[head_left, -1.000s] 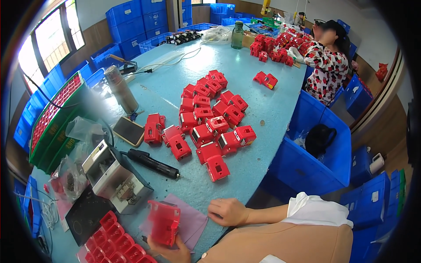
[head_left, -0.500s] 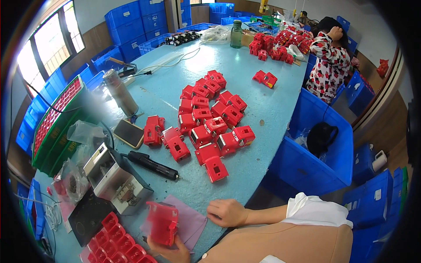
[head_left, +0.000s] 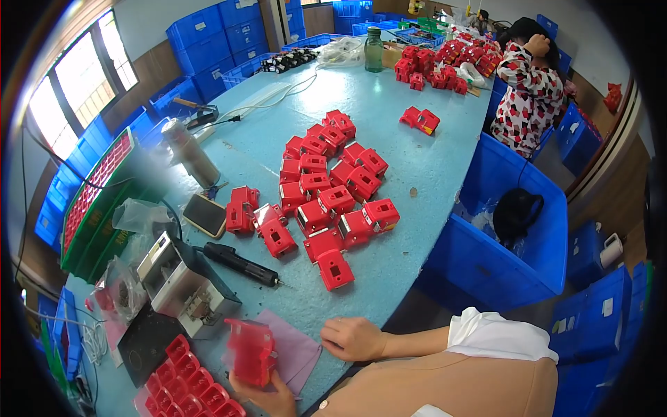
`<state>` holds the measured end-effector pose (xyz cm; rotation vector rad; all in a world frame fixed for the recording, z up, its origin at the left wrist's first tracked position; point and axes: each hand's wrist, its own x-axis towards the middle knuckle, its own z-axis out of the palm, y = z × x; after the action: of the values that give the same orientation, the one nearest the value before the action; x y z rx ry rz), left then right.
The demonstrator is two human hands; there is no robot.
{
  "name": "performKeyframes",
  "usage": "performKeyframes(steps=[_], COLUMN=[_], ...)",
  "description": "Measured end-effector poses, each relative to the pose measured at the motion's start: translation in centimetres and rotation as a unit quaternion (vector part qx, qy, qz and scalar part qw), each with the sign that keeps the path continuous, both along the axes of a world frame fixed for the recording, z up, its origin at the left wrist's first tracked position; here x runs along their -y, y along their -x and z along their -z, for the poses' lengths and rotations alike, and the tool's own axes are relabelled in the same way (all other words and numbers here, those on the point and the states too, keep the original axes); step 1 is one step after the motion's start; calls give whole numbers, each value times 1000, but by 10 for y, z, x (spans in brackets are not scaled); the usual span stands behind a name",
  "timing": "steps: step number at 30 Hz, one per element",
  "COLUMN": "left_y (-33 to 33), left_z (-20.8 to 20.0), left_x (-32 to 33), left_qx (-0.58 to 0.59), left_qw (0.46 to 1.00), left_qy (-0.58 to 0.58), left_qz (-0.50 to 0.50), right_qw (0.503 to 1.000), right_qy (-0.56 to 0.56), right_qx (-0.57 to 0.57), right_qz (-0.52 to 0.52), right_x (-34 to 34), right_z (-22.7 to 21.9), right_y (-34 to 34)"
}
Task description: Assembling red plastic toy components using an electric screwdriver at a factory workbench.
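My left hand, low in the view, grips a red plastic housing from below, its fingers wrapped around the lower edge. The housing is tilted up over a folded purple cloth on the table, and its left side is blurred. My right hand rests at the near table edge beside the cloth, its fingers curled in with nothing visible in them. Left of my left hand lies a red tray of small cups. A black electric screwdriver lies farther in, near a white-and-grey box-shaped device.
Several red housings stand grouped mid-table on the blue tabletop. A phone, a metal flask and green crates are at left. A blue bin stands against the right edge. Another person sits at far right.
The view has shifted slightly. My left hand still holds the red housing in nearly the same place, and my right hand stays curled at the table edge.
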<state>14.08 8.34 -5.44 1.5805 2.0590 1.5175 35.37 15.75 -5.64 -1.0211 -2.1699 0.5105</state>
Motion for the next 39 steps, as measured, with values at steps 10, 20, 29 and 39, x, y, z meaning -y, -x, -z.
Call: performKeyframes(steps=[10,20,29,39], left_y=[-13,19,26,95], left_z=[1,-5,-16,-28], left_x=[32,163,236,209], left_qx=[-81,-115,-105,-29], left_qw=[997,992,991,998], left_qy=[-5,-46,-85,-49], left_qz=[-5,-18,-14,25], right_qw=[999,999,998,1000], right_qy=[-43,-28,-49,3], right_qx=[-28,-7,-7,6], right_qz=[-17,-32,-50,2], right_x=[31,167,246,210], right_z=[-7,-10,-16,-8], right_y=[-22,19,26,83])
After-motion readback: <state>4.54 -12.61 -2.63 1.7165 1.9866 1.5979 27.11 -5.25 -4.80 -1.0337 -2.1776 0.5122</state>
